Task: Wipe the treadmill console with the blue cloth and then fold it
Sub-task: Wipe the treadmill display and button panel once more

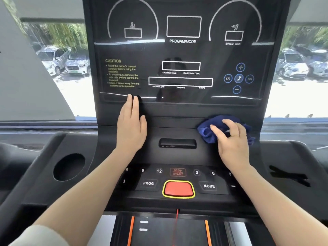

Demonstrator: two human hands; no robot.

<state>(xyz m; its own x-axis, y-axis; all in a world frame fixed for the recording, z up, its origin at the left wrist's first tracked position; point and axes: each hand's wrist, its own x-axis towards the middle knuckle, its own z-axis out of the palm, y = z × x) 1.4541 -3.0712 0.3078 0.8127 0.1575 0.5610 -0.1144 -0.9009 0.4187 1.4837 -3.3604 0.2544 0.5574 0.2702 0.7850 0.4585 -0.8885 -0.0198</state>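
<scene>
The blue cloth point(213, 132) lies bunched on the sloped shelf of the console point(181, 121), under the right hand point(230, 139), whose fingers point(215, 129) curl over the bundle and hold it down. The left hand point(131, 125) lies flat on the console, fingers point(132, 103) straight and close together, tips touching the lower edge of the display panel point(181, 55); it holds nothing.

Risks, as judged from this position:
- The cloth is wadded, so only a small patch meets the surface; streaks or missed strips are likely unless it is spread.
- The start/stop key point(177, 172) and the number keys lie just below the right wrist. A downward stroke with pressure could press one (whether the machine is powered cannot be told; the display is dark).
- The red safety button point(178, 189) sits below both forearms; a dragging sleeve or cloth corner could catch its red cord point(176, 215).
- The small port recess point(177, 143) between the two hands could snag a loose edge of cloth.

Count: one cloth, one console, two hands, one red button, one round cup hole point(69, 166) to the left of the left fingers, one ring point(235, 135) on the right hand.
</scene>
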